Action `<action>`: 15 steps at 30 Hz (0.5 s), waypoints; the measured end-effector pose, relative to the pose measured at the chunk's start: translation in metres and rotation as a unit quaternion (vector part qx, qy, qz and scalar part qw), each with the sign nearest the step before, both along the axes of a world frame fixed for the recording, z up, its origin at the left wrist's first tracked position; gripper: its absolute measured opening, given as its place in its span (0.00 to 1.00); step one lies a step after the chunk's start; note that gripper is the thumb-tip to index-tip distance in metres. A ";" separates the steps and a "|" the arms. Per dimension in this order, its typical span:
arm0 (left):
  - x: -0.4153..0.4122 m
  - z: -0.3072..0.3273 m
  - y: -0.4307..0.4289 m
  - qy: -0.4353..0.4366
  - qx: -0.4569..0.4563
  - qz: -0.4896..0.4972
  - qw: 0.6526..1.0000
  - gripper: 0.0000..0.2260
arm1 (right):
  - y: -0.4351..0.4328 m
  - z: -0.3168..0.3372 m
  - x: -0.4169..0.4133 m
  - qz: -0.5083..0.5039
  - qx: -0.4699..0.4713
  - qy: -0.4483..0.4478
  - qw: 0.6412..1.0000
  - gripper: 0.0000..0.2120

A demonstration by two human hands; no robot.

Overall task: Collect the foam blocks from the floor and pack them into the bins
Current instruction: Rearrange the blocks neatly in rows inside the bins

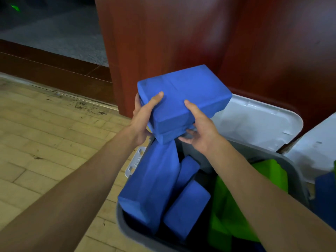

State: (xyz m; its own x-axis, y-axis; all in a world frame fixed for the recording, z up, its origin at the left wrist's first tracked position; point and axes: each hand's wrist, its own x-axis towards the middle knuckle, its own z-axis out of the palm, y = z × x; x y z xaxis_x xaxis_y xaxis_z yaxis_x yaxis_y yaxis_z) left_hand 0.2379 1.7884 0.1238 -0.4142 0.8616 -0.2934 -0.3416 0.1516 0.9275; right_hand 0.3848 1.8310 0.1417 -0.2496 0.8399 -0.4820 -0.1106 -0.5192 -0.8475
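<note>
Two blue foam blocks are held as a stack above the grey bin, the upper one lying flat on the lower. They are plain rectangular slabs of matte blue foam with softly rounded edges and faint scuffs on the top face. The stack is clamped from both sides: the left hand is wrapped round the near left corner with its thumb laid on top, and the right hand is set against the near right side, thumb on top and fingers curled beneath.

Inside the bin three more blue blocks can be counted: a tall one leaning at the left, a smaller one behind it and one in the middle. Green foam blocks are packed at the right; their number cannot be told. The white bin lid is leaned open against a red-brown wooden panel. The bin is set on a pale wooden floor.
</note>
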 end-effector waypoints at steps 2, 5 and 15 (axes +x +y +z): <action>0.003 0.001 -0.002 -0.055 -0.015 0.007 0.998 0.22 | -0.003 -0.002 0.008 0.023 0.026 -0.011 0.999 0.33; 0.007 0.005 -0.007 -0.075 -0.026 0.003 0.997 0.20 | -0.018 -0.023 0.026 0.097 0.024 -0.092 0.991 0.34; 0.016 0.014 -0.012 -0.049 -0.029 0.026 0.998 0.18 | -0.081 -0.074 -0.006 0.248 -0.003 -0.235 0.940 0.51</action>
State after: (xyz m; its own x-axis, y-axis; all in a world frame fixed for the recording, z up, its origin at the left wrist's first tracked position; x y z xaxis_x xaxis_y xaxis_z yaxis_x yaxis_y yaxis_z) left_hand 0.2534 1.7763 0.1379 -0.4246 0.8202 -0.3834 -0.4389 0.1839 0.8795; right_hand 0.3784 1.7499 0.0679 -0.3677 0.6732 -0.6416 0.5313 -0.4142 -0.7391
